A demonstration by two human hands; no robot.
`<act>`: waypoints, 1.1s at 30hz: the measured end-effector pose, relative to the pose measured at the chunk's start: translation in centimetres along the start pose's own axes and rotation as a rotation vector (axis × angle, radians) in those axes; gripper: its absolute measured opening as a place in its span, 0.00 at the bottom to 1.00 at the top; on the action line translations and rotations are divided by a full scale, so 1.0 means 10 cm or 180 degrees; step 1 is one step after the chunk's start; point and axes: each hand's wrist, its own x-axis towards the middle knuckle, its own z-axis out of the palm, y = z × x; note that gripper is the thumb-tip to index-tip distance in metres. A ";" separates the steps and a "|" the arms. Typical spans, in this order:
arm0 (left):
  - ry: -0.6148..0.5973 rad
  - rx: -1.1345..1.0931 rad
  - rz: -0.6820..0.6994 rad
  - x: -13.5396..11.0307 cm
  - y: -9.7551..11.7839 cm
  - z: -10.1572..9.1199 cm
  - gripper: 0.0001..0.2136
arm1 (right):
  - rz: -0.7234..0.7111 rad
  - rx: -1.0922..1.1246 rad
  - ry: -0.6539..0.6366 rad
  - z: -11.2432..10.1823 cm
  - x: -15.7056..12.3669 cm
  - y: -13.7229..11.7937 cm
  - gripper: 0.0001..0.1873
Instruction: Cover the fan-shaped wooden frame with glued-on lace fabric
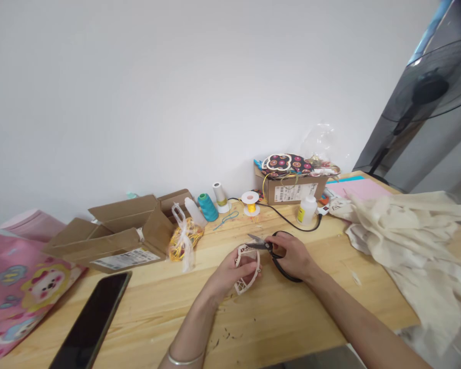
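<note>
Low over the middle of the wooden table, my left hand (230, 274) grips a small pale openwork frame (241, 285), curved on one side, with lattice at its ends. My right hand (292, 256) has its fingers through the handles of black-handled scissors (271, 247). The scissor blades are apart and point left, with the lower blade at the top end of the frame. Whether that blade touches the frame, I cannot tell. Small dark scraps lie on the table below my hands.
Behind my hands stand thread spools (208, 207), a yellow thread reel (250, 204) and a glue bottle (306, 211). Open cardboard boxes (119, 230) sit at left, near a phone (92, 318). Cream fabric (407, 236) is heaped at right. A black cable (284, 218) crosses the back.
</note>
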 end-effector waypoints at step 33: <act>-0.0005 -0.0180 -0.0252 0.07 -0.07 -0.10 0.12 | 0.0204 -0.0374 -0.0216 -0.04 -0.01 -0.02 0.14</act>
